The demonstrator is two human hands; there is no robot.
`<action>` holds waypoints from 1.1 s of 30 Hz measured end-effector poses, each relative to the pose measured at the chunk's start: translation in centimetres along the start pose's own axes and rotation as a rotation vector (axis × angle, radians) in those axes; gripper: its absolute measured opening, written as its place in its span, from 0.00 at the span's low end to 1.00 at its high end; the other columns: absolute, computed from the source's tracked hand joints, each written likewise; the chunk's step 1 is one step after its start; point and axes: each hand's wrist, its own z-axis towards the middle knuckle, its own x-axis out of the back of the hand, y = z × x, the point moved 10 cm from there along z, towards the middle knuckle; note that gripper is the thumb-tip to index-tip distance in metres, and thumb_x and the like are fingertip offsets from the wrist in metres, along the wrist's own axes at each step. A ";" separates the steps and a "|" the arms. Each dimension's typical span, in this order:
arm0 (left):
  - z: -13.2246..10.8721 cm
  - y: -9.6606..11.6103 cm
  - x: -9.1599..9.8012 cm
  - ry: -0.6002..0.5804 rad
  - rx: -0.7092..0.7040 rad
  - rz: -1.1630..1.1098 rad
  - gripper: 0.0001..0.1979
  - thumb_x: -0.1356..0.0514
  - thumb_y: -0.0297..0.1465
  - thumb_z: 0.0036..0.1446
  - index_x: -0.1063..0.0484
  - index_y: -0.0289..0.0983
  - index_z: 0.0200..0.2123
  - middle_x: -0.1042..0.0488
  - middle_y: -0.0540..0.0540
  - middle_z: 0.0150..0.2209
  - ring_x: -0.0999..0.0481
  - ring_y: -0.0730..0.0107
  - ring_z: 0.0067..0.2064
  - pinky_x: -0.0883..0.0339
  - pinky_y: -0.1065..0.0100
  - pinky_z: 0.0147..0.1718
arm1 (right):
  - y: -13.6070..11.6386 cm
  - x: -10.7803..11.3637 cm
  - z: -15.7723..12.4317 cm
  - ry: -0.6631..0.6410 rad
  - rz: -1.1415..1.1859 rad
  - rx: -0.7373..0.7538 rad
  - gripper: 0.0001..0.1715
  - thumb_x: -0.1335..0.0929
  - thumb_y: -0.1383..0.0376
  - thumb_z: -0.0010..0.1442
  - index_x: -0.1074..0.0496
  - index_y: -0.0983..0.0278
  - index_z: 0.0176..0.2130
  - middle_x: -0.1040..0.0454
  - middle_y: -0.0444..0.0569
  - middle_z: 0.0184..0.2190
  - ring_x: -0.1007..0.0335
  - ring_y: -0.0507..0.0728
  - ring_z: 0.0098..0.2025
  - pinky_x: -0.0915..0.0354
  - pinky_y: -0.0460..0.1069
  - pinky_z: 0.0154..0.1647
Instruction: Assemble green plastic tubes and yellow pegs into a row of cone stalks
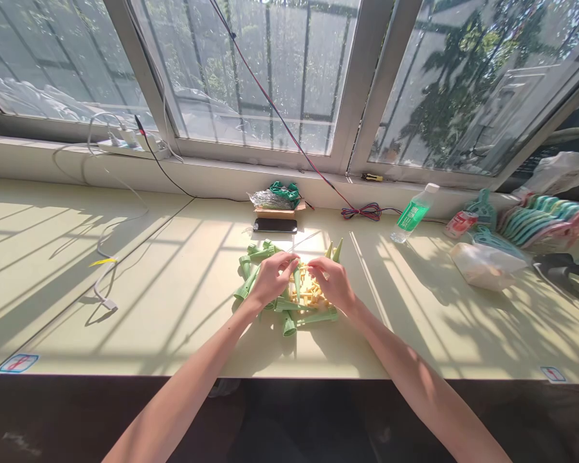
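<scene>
A heap of green plastic cone-shaped spikes (253, 275) lies on the pale table (174, 302), with a small pile of yellow pieces (310, 292) in its middle. My left hand (271, 279) hovers over the heap with fingers curled, pinching a green spike (296, 280) that hangs tip down. My right hand (332, 281) sits just right of it, fingers pinched together over the yellow pieces; what it holds is too small to name. Two spikes (334, 251) stand upright behind my right hand.
A black phone (275, 225) and a small cardboard box with green bags (277, 198) lie behind the heap. A water bottle (413, 213), a red can (460, 224), plastic bags and stacked coloured items (535, 222) crowd the right. White cables (105, 257) and a power strip (128, 145) lie left.
</scene>
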 end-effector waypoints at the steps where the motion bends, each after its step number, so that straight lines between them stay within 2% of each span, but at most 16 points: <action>1: 0.0 -0.3 0.0 0.001 0.018 -0.017 0.14 0.41 0.39 0.63 0.20 0.37 0.40 0.20 0.43 0.40 0.21 0.61 0.38 0.26 0.63 0.37 | -0.3 0.1 0.0 0.007 0.000 0.022 0.13 0.35 0.58 0.69 0.25 0.62 0.38 0.22 0.49 0.35 0.26 0.56 0.34 0.29 0.51 0.39; 4: 0.0 -1.2 -0.1 -0.007 0.088 -0.068 0.15 0.42 0.41 0.63 0.20 0.37 0.40 0.19 0.43 0.38 0.21 0.61 0.37 0.26 0.64 0.36 | -1.3 0.3 0.1 0.033 -0.013 0.088 0.10 0.34 0.64 0.67 0.24 0.61 0.38 0.23 0.50 0.35 0.26 0.56 0.37 0.30 0.51 0.39; 7: 0.0 -1.7 -0.1 -0.016 0.134 -0.106 0.16 0.41 0.42 0.63 0.20 0.37 0.40 0.20 0.45 0.31 0.22 0.62 0.34 0.27 0.65 0.33 | -1.8 0.6 0.1 0.055 -0.008 0.118 0.08 0.33 0.67 0.66 0.23 0.61 0.38 0.23 0.50 0.37 0.26 0.56 0.39 0.29 0.51 0.40; 10: 0.0 -1.8 0.0 -0.019 0.146 -0.120 0.17 0.41 0.43 0.62 0.19 0.37 0.40 0.22 0.46 0.28 0.22 0.62 0.32 0.28 0.66 0.30 | -1.5 0.7 0.1 0.061 0.000 0.112 0.06 0.32 0.68 0.65 0.23 0.61 0.40 0.23 0.50 0.38 0.25 0.56 0.39 0.28 0.51 0.40; 16: 0.1 -1.8 -0.1 -0.031 0.147 -0.152 0.17 0.40 0.43 0.62 0.19 0.37 0.39 0.21 0.46 0.29 0.22 0.63 0.32 0.28 0.67 0.29 | -1.2 0.5 0.1 0.042 0.019 0.105 0.07 0.32 0.64 0.67 0.23 0.60 0.41 0.23 0.50 0.38 0.25 0.56 0.40 0.27 0.52 0.42; 20: 0.1 -1.9 -0.1 -0.024 0.150 -0.157 0.16 0.40 0.43 0.61 0.19 0.37 0.39 0.20 0.45 0.30 0.21 0.62 0.34 0.26 0.66 0.32 | -1.1 0.3 0.1 0.028 0.019 0.092 0.10 0.33 0.60 0.68 0.23 0.60 0.41 0.23 0.50 0.37 0.26 0.56 0.39 0.28 0.52 0.42; 23: 0.1 -1.8 -0.1 -0.010 0.138 -0.150 0.16 0.40 0.43 0.61 0.19 0.37 0.40 0.18 0.43 0.36 0.20 0.60 0.37 0.25 0.64 0.34 | -0.6 0.1 0.1 -0.003 -0.021 0.050 0.15 0.35 0.55 0.70 0.23 0.61 0.39 0.23 0.50 0.35 0.26 0.56 0.37 0.29 0.52 0.41; 29: 0.0 -1.4 -0.3 -0.025 0.117 -0.135 0.13 0.39 0.39 0.61 0.20 0.38 0.40 0.18 0.43 0.42 0.18 0.58 0.44 0.24 0.61 0.45 | -0.2 -0.3 0.0 -0.047 -0.137 0.023 0.30 0.41 0.50 0.72 0.29 0.63 0.27 0.29 0.47 0.25 0.34 0.54 0.27 0.36 0.48 0.31; 33: 0.0 -1.1 -0.3 -0.036 0.095 -0.125 0.13 0.39 0.40 0.62 0.20 0.38 0.40 0.18 0.43 0.43 0.19 0.57 0.45 0.24 0.59 0.47 | -0.1 -0.2 0.0 -0.036 -0.134 0.005 0.31 0.43 0.49 0.73 0.29 0.63 0.27 0.29 0.47 0.23 0.33 0.53 0.26 0.36 0.48 0.30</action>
